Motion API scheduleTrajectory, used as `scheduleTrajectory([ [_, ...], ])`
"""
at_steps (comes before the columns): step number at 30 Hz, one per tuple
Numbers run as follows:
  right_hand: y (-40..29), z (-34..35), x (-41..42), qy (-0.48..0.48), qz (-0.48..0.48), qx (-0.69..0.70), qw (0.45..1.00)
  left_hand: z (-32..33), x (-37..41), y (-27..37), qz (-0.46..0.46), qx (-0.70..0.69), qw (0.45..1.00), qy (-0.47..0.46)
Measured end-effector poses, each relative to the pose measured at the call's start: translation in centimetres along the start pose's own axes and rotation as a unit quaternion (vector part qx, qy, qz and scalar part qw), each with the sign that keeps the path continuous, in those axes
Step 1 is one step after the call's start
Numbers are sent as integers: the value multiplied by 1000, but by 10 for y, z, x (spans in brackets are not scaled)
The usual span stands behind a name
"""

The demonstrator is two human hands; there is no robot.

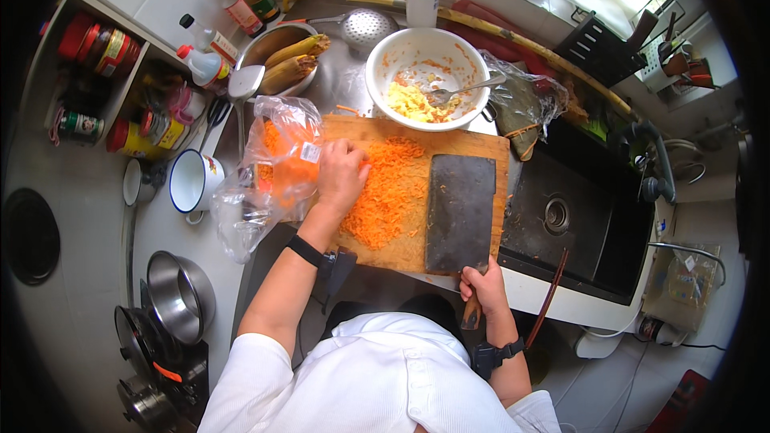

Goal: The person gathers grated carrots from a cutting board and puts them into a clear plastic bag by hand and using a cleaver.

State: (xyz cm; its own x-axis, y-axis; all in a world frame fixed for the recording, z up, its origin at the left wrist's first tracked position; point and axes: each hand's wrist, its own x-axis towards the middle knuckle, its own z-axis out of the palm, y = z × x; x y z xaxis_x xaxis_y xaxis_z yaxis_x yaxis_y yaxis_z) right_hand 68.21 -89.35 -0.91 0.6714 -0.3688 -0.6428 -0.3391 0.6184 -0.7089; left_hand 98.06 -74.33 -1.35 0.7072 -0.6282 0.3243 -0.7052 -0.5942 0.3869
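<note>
My right hand (483, 286) grips the wooden handle of a cleaver (460, 213), whose dark blade lies flat on the right part of a wooden cutting board (391, 261). Finely chopped carrot (382, 198) spreads over the middle of the board. My left hand (344, 171) is at the left edge of the carrot, beside a clear plastic bag (289, 156) with orange carrot in it; its fingers are bent, and whether they pinch anything is hidden. Behind the board, a white bowl (376, 93) holds yellow, egg-like pieces (409, 102) and a fork (463, 91).
A black sink (577, 240) lies right of the board. An enamel mug (192, 183) and a spatula (243, 84) are on the left, below bottles. A metal bowl (252, 60) with corn cobs (295, 63) stands at the back left, near a skimmer (368, 29).
</note>
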Motion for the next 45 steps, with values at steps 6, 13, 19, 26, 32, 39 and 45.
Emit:
scheduleTrajectory([
  [6,0,-1,1,-1,4,0,1000,4,3,1,23,17,1000,3],
  [13,-2,-1,0,-5,9,1,1000,5,2,0,15,-28,999,39],
  [19,0,-3,1,-9,4,6,1000,-9,-9,1,-216,-318,923,-28],
  [26,0,-3,0,-9,2,2,1000,-30,-16,4,-347,-481,797,-113],
  [32,-1,-1,0,-9,2,-2,1000,-33,-21,7,-375,-537,747,-113],
  [39,0,0,-1,-9,4,6,1000,-36,11,90,-195,-466,854,-129],
  [45,1,-10,2,-7,3,-60,998,7,34,225,103,-350,927,-82],
])
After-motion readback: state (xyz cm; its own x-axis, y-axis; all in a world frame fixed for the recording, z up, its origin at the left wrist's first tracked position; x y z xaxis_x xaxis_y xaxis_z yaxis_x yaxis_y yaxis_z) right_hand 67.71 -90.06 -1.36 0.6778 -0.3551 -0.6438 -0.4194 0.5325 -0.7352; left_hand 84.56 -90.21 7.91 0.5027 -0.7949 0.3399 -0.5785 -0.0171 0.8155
